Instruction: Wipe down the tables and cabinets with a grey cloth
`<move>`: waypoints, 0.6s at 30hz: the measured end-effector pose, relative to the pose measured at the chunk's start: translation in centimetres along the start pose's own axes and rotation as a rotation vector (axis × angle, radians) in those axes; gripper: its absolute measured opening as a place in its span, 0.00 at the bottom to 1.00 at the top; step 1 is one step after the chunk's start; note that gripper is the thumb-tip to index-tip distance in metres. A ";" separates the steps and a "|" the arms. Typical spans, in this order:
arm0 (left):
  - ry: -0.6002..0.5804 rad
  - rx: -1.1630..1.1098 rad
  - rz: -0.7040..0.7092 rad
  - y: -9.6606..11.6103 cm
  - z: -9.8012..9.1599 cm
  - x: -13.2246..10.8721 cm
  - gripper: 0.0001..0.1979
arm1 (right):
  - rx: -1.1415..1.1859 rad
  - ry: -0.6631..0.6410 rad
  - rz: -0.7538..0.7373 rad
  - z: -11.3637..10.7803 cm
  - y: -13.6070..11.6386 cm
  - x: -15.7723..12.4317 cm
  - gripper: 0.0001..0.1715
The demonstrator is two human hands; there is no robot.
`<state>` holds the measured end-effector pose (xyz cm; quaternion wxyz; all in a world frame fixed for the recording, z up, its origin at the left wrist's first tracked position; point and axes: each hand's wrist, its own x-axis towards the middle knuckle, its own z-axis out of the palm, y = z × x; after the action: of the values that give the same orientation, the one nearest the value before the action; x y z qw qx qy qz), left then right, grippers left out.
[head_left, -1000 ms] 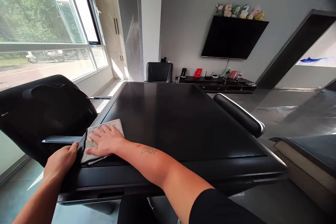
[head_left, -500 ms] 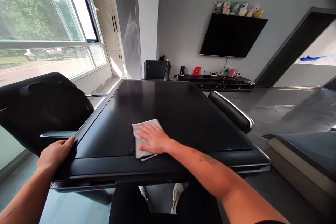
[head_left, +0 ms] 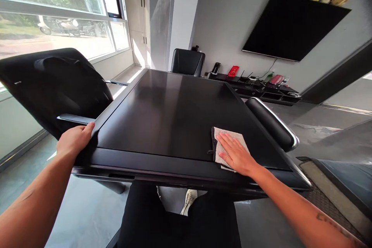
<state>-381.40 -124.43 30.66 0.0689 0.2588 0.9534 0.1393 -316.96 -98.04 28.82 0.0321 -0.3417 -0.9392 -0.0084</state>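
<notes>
On the black table (head_left: 159, 116), folded cloth (head_left: 240, 138) (beige), beneath the right grip (head_left: 236, 155).

Bright daylight glare through the window (head_left: 58, 9)

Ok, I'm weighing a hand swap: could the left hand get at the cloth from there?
Probably yes: only tabletop shows between the left hand, at the left edge, and the cloth, though the right hand lies on its middle.
</notes>
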 end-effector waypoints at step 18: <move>-0.082 -0.082 0.050 0.6 -0.9 -1.4 0.34 | 0.283 -0.109 -0.340 -1.4 -36.5 20.4 0.54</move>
<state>-380.11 -124.87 31.79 0.1150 0.2847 0.9365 0.1693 -355.93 -112.93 31.75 0.0272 -0.1707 -0.9754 0.1368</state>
